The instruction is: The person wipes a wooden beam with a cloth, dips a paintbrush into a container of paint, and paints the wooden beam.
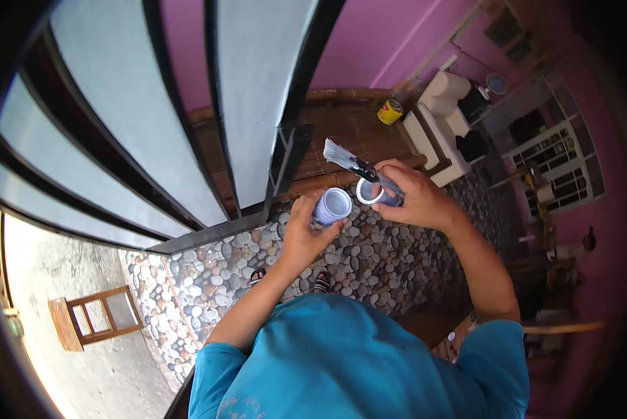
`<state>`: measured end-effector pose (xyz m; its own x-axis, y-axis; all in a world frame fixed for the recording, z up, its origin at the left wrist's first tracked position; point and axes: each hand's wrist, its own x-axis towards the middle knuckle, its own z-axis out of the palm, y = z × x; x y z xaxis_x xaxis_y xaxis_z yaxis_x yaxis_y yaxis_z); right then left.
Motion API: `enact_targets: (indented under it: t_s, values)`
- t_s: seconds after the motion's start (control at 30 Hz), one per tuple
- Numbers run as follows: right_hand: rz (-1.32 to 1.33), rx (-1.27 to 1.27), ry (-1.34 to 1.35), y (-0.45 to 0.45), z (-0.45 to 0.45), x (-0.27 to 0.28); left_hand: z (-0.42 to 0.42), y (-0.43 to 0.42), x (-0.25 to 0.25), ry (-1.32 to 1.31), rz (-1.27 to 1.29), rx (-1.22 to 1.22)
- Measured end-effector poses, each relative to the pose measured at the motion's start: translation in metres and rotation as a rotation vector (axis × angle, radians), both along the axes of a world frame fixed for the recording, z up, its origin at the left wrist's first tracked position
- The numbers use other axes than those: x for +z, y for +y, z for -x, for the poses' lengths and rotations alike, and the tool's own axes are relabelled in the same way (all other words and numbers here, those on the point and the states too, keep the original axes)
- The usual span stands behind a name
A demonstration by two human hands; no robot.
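In my left hand [305, 236] is a small plastic jar [333, 208], its round opening facing up and its sides bluish white. My fingers wrap around it from the left and below. My right hand [425, 199] grips a second, similar jar [371, 190] and a paintbrush [345, 158] together. The brush has a dark ferrule and pale, paint-coated bristles that point up and left, above the jars. The two jars are close side by side, with a narrow gap. What lies inside each jar is hard to make out.
A door or gate with grey panels and dark bars [219, 140] stands close on my left. Behind my hands is a bamboo bench [327, 129] with a yellow can [390, 112]. A wooden stool [97, 318] lies at left on concrete; pebble-patterned flooring [390, 269] is underfoot.
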<state>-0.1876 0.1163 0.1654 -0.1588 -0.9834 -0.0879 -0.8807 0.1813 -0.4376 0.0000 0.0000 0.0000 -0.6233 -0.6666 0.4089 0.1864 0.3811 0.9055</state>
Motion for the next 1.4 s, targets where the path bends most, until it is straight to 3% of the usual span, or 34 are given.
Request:
enact_targets:
  t_s: [0.07,0.1,0.17,0.3,0.43,0.5,0.6,0.67,0.7,0.8,0.87,0.97,1.07,1.3,1.4]
  values:
    - [0.2,-0.146,0.047,0.02,-0.02,-0.002,0.0,0.007,-0.001,0.004,-0.071,-0.099]
    - [0.361,-0.268,-0.093,0.03,-0.012,-0.034,-0.002,-0.02,0.007,-0.084,0.099,-0.123]
    - [0.416,-0.413,-0.017,0.089,0.005,-0.038,0.018,0.011,0.002,-0.037,-0.065,-0.195]
    - [0.613,-0.788,0.158,0.183,0.01,-0.077,0.03,0.021,-0.013,-0.079,-0.123,-0.356]
    - [0.633,-1.269,0.089,0.286,-0.007,-0.14,0.019,0.026,-0.023,-0.169,-0.196,-0.428]
    - [0.627,-1.34,0.127,0.343,-0.015,-0.154,0.021,0.036,-0.024,-0.187,-0.226,-0.449]
    - [0.658,-1.638,0.375,0.441,-0.02,-0.177,0.034,0.071,-0.017,-0.201,-0.257,-0.458]
    - [0.675,-1.782,0.495,0.48,-0.032,-0.231,0.031,0.068,-0.019,-0.254,-0.229,-0.457]
    - [0.725,-1.878,0.423,0.514,-0.035,-0.264,0.033,0.074,-0.02,-0.27,-0.226,-0.453]
    - [0.688,-1.979,0.527,0.571,-0.053,-0.274,0.045,0.106,-0.013,-0.301,-0.195,-0.437]
    - [0.535,-2.096,0.71,0.613,-0.064,-0.294,0.052,0.127,-0.011,-0.314,-0.172,-0.418]
    - [0.331,-2.26,0.781,0.665,-0.085,-0.325,0.057,0.152,-0.018,-0.314,-0.207,-0.429]
    - [0.342,-2.369,0.678,0.702,-0.092,-0.346,0.068,0.174,-0.018,-0.322,-0.233,-0.491]
    - [0.293,-2.428,0.72,0.734,-0.105,-0.382,0.077,0.214,-0.012,-0.332,-0.15,-0.476]
    - [0.413,-2.434,0.626,0.737,-0.112,-0.406,0.081,0.216,-0.015,-0.314,-0.185,-0.543]
